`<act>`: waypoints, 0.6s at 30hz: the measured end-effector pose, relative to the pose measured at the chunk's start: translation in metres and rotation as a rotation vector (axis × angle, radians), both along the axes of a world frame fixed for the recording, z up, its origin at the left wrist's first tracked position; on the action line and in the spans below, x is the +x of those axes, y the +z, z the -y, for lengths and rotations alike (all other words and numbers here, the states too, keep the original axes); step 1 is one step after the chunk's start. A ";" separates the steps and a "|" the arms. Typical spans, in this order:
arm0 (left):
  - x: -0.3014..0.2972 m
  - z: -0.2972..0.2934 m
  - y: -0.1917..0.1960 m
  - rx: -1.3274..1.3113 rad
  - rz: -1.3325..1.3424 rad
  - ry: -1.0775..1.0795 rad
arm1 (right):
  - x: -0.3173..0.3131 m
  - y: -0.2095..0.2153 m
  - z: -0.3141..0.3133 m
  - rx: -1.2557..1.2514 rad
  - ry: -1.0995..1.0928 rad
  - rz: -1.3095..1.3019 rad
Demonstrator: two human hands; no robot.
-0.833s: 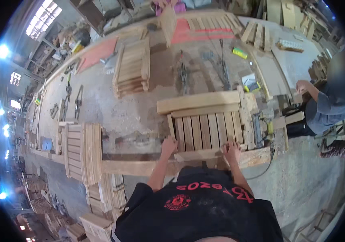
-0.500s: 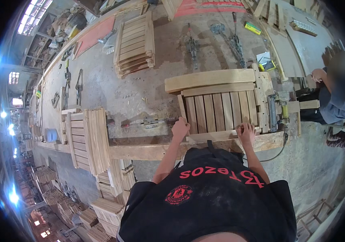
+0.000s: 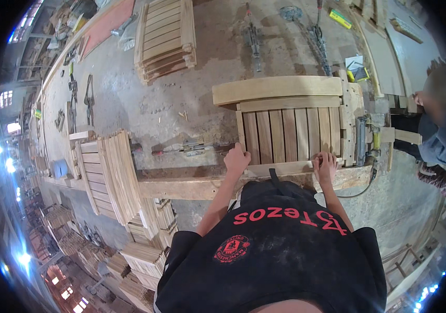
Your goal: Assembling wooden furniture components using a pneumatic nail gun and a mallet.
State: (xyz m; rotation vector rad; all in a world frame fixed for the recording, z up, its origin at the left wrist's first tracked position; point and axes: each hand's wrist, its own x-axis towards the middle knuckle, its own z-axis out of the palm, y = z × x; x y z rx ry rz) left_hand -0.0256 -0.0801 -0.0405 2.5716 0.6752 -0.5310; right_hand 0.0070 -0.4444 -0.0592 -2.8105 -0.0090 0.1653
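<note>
A slatted wooden panel (image 3: pixel 285 136) lies flat on the workbench in front of me, its slats running away from me between a near and a far rail. My left hand (image 3: pixel 237 159) is closed at the panel's near left corner, fingers curled against the side piece. Near the right end of the near rail, my right hand (image 3: pixel 326 166) bends its fingers over the wood; its thumb is partly hidden. Along the far side rests a thick wooden beam (image 3: pixel 278 89). A drilled wooden block (image 3: pixel 354 117) stands against the right end, beside a metal clamp (image 3: pixel 361 140).
Slatted panels are stacked at the far left (image 3: pixel 165 36) and at the near left (image 3: pixel 103 177). Metal clamps (image 3: pixel 254 41) lie at the back. Hand tools (image 3: pixel 194 147) sit left of my left hand. Another person (image 3: pixel 439 120) is at the right.
The view has shifted, so the bench appears higher in the picture. Both hands keep to about the same spots on the panel; the right fingers look slightly more drawn together.
</note>
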 end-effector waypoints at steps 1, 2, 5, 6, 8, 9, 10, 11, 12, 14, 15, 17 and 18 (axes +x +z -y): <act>0.001 -0.001 0.000 -0.035 -0.001 0.002 | 0.000 -0.001 -0.001 -0.003 0.002 -0.008; 0.004 -0.003 0.001 -0.069 0.003 0.001 | 0.001 0.000 -0.001 -0.009 0.015 0.005; -0.003 -0.052 -0.015 -0.333 0.214 -0.098 | 0.005 0.010 -0.004 -0.017 0.022 0.026; 0.004 -0.062 -0.011 -0.298 0.242 0.131 | 0.006 0.008 0.000 -0.033 0.015 0.025; -0.027 -0.141 -0.032 -0.106 0.651 0.366 | 0.004 0.005 -0.012 -0.039 0.049 0.040; -0.031 -0.171 -0.032 0.113 0.632 0.480 | 0.002 -0.001 -0.007 -0.035 0.044 0.052; -0.013 -0.166 -0.022 0.399 0.673 0.582 | -0.002 -0.005 0.010 -0.087 0.016 0.072; -0.023 -0.202 -0.019 0.672 0.613 0.770 | -0.003 0.000 0.005 -0.050 0.016 0.060; -0.035 -0.238 -0.017 0.672 0.416 0.950 | -0.004 0.006 -0.001 -0.008 0.021 0.047; -0.046 -0.269 -0.020 0.192 0.435 1.194 | -0.007 0.011 0.003 -0.019 -0.010 0.062; -0.049 -0.278 -0.022 -0.277 0.635 1.212 | -0.007 0.013 0.009 -0.005 -0.037 0.098; -0.079 -0.325 -0.020 -0.726 0.838 1.461 | -0.006 0.022 -0.004 0.078 0.009 0.045; -0.074 -0.321 -0.024 -0.839 0.820 1.530 | -0.009 0.021 0.000 0.081 -0.024 0.071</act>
